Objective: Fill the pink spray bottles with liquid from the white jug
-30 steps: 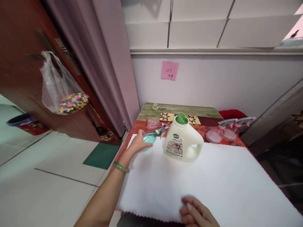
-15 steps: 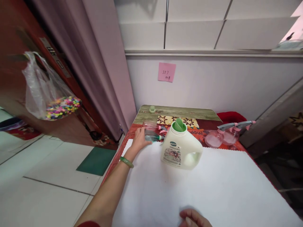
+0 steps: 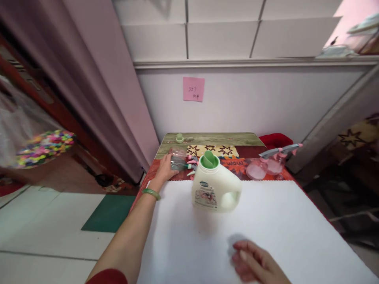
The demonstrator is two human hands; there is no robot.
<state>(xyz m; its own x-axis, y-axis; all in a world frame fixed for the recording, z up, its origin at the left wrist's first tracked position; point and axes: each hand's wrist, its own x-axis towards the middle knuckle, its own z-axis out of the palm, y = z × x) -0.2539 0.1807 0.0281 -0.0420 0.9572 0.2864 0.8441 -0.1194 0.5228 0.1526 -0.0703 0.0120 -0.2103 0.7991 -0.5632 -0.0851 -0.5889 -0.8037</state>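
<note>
My left hand, a green bangle on its wrist, reaches to the far left of the table. Its fingers curve around the base end of a clear spray bottle lying on its side. A second bottle with a pink nozzle lies against it, so the exact hold is partly hidden. Low in the view, my right hand hovers over the white sheet, loosely curled, fingers apart, nothing in it. Between them a cream detergent jug stands upright, uncapped, its green spout showing.
Two pink spray bottles stand at the back right. A green cap sits on the wood-patterned back edge. White paper covers the table front. A pink note is on the wall; a bag of colourful pieces hangs left.
The view has swung right, shifting everything leftward. My right hand has come up further into view over the paper. My left hand stays at the lying bottles.
</note>
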